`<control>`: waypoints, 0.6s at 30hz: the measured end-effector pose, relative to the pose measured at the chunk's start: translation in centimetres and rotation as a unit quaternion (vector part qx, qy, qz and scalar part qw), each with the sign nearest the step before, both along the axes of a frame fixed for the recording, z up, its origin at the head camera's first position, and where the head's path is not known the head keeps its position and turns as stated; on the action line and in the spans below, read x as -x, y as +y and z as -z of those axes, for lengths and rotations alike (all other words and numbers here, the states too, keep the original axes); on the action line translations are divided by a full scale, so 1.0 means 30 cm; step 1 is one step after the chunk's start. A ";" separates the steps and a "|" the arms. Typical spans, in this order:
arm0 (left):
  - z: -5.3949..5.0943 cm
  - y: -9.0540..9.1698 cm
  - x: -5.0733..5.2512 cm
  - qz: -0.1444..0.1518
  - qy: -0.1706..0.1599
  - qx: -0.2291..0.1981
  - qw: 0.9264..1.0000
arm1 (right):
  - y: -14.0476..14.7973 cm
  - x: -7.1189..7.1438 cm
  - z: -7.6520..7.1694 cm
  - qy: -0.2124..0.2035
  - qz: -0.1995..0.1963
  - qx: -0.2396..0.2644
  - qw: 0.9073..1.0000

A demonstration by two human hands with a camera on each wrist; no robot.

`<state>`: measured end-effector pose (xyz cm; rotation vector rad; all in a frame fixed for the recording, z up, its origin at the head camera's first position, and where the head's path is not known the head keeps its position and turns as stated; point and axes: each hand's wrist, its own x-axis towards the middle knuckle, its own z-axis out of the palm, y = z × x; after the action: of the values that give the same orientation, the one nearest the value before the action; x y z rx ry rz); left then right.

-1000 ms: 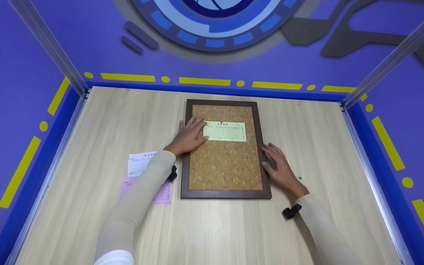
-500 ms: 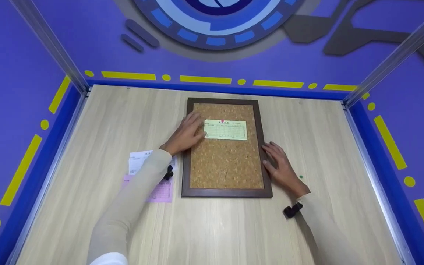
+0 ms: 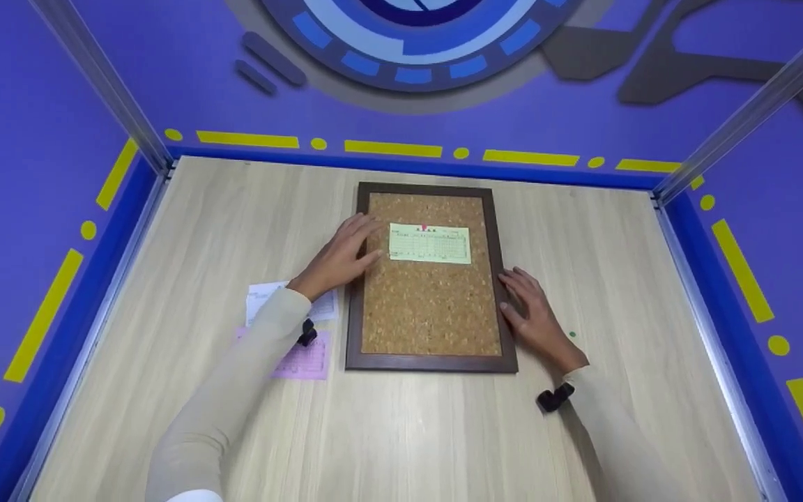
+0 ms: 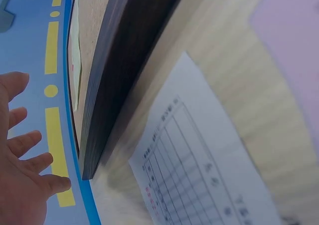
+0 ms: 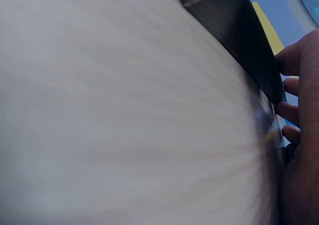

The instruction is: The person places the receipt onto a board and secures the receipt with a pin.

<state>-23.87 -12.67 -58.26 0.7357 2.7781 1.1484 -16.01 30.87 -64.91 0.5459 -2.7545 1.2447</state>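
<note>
A cork board (image 3: 429, 314) in a dark brown frame lies on the table. On its upper half sits a pale green printed form (image 3: 430, 245), with a pink pushpin (image 3: 424, 227) at its top edge. My left hand (image 3: 337, 255) hovers at the board's left side, fingers spread and loosely extended, holding nothing. The left wrist view shows its fingers (image 4: 30, 142) apart from the dark frame. Against the frame's right edge rest the fingertips of my right hand (image 3: 535, 319); in the right wrist view its thumb (image 5: 291, 58) touches the dark side of the frame.
Partly under my left forearm lie a white printed form (image 3: 258, 300) and a purple one (image 3: 306, 359). A small green dot (image 3: 572, 334) lies on the table beside my right wrist. Blue panels (image 3: 408, 164) enclose the table at the back and both sides.
My left hand has lifted off the green form and drawn back left toward the frame's edge. The right hand stays at the frame's right side.
</note>
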 end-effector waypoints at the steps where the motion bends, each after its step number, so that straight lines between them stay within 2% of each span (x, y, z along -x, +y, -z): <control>1: -0.002 -0.004 -0.004 0.000 0.003 0.003 1.000 | 0.001 0.001 0.001 0.002 0.000 0.001 1.000; 7: -0.005 -0.025 -0.024 0.007 -0.003 0.010 1.000 | 0.006 -0.004 0.000 -0.003 0.007 0.007 1.000; 18: 0.010 -0.108 -0.068 -0.014 -0.017 -0.039 0.999 | 0.005 0.000 0.005 0.013 0.001 0.007 1.000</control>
<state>-21.83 -15.90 -58.55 0.6796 2.7385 1.2683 -16.01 31.04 -65.05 0.5557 -2.7211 1.2471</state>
